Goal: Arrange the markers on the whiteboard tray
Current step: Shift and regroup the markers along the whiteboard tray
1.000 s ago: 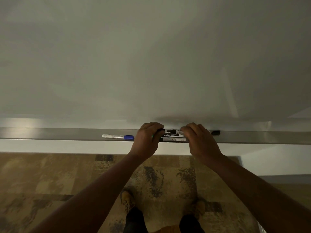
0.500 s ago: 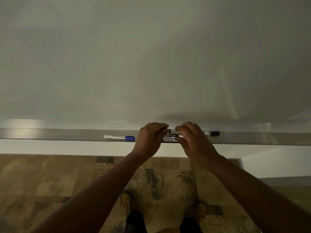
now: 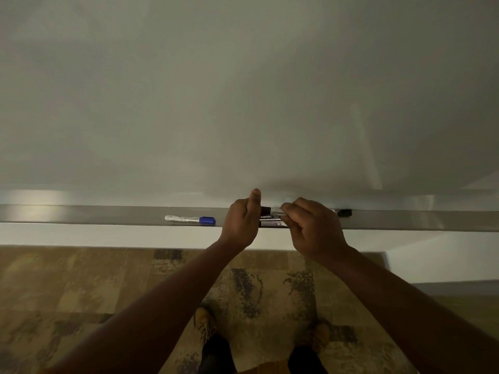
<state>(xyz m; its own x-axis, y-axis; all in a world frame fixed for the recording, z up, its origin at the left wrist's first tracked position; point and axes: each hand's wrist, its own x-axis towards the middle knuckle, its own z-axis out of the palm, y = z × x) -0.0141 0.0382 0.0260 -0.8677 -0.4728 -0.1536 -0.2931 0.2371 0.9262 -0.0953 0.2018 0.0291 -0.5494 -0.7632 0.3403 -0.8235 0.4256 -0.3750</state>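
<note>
A long metal whiteboard tray (image 3: 108, 215) runs across the view under the whiteboard. A white marker with a blue cap (image 3: 190, 219) lies alone on it, left of my hands. Between my hands sits a cluster of three markers with black labels (image 3: 270, 217), stacked side by side. My left hand (image 3: 241, 223) is curled at the cluster's left end, thumb raised. My right hand (image 3: 314, 228) is closed over the right end, fingers pinching the rear marker. The markers' ends are hidden under both hands.
A small black object (image 3: 344, 212) sits on the tray just right of my right hand. The whiteboard (image 3: 243, 90) fills the upper view. Below the tray is a white wall strip, patterned carpet and my shoes (image 3: 205, 321).
Both hands have drawn closer together around the marker cluster. My left thumb has lifted upright, and my right fingers have slid left onto the rear marker.
</note>
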